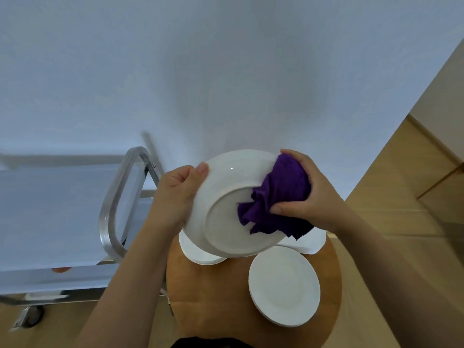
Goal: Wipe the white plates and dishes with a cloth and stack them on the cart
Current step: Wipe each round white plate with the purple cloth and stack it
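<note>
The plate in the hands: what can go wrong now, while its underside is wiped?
1. The left hand holds the plate only at one edge, tilted; a push from the purple cloth in the right hand may loosen that grip.
2. If it slips, the plate would likely fall on the stacks on the round table below and chip them.
3. The cart stands left; its metal handle could catch the plate's edge.

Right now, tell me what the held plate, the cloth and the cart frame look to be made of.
Held plate: likely glazed ceramic, white and glossy with small light glints and a raised foot ring.
Cloth: soft purple fabric, perhaps microfibre, matte and crumpled into folds.
Cart frame: polished metal, probably stainless steel, silvery tube with bright reflections.
</note>
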Demonstrator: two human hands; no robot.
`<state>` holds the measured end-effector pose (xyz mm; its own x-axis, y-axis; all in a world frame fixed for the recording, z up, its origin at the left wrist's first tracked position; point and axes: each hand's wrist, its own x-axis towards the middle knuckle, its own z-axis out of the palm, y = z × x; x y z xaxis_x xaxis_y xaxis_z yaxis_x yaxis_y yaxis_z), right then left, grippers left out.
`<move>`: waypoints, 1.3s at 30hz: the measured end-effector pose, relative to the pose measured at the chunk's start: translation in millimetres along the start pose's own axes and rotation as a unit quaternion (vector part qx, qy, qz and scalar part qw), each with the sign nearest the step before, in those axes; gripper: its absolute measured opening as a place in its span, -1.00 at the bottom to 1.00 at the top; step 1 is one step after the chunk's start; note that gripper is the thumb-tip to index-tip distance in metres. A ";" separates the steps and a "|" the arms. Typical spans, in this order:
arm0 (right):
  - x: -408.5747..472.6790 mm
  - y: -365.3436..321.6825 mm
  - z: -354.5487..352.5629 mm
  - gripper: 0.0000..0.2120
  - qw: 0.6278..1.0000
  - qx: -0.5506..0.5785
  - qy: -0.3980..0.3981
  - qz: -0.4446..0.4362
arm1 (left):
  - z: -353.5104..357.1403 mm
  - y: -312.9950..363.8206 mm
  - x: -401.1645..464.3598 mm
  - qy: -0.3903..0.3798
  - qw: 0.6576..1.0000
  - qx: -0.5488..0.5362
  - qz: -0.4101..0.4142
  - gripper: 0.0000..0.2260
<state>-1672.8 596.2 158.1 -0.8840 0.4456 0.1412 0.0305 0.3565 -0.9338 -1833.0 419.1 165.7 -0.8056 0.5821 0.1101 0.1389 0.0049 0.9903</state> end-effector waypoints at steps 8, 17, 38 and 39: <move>-19.4 35.5 43.3 -0.19 0.919 0.304 0.234 0.095 | 30.0 -8.0 0.5 0.148 0.964 -0.183 -0.123 -0.68; -19.2 40.3 -0.3 -0.38 0.894 0.397 0.058 0.198 | 8.6 -8.0 -16.7 -0.198 0.936 -0.237 -0.168 -0.57; -23.7 18.6 69.2 -0.57 0.900 0.240 0.287 0.226 | 49.0 -19.1 -14.0 -0.038 0.951 -0.269 -0.148 -0.65; -21.7 18.6 63.6 -0.64 0.902 0.224 0.296 0.218 | 45.3 -19.1 -13.7 -0.057 0.951 -0.272 -0.139 -0.76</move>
<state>-1682.7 540.9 116.8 -0.4254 0.8710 -0.2457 0.0068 -0.2684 -0.9633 -1798.6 447.9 141.5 -0.6958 0.7042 -0.1411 -0.4129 -0.2315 0.8809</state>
